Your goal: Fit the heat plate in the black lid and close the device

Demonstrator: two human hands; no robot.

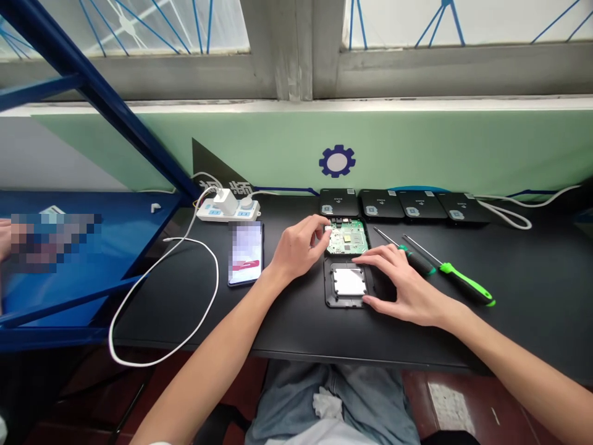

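Your left hand (296,247) pinches narrowly at the left edge of the flat green circuit board (347,238). The board lies just beyond the open black plastic casing (334,296), the pair lined up running away from you. Your right hand (403,287), fingers spread wide, rests on the casing's right side, just beside a dark-green-handled screwdriver (419,262).

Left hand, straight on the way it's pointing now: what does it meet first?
The green circuit board: the left hand has its fingertips already at the board's left edge, though depth is hard to judge from this view.
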